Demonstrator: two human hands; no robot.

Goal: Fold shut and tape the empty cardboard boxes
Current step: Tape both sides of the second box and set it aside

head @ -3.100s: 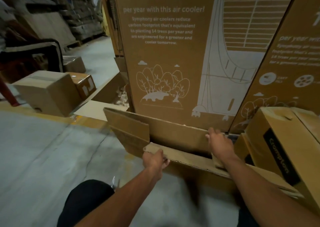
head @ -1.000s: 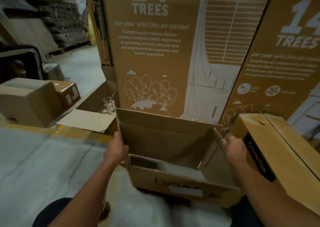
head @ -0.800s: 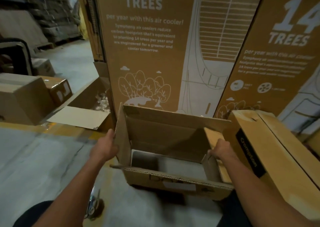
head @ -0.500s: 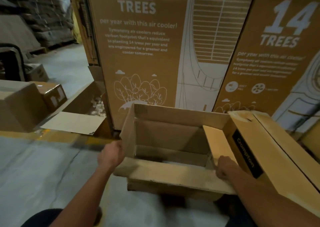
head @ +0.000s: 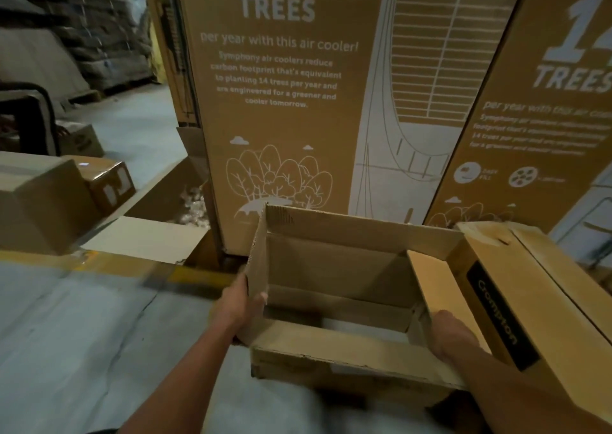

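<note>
Two tall air-cooler cartons (head: 281,102) and (head: 536,129), printed with "14 TREES" and white tree drawings, stand side by side on a grey concrete floor (head: 82,334) in a warehouse. A box marked "Crompton" (head: 516,298) lies tilted at right. At left sit a large closed carton (head: 36,202) and, just beside it, a smaller taped one (head: 109,182). Between them and the tall cartons, an open box holds pale packing scraps (head: 193,206). Dark stacked goods (head: 99,26) fill the far left background.

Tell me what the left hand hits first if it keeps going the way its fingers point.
Probably the left flap of the open box: the left hand already grips its near edge, fingers pointing into the box. Depth is hard to judge.
</note>
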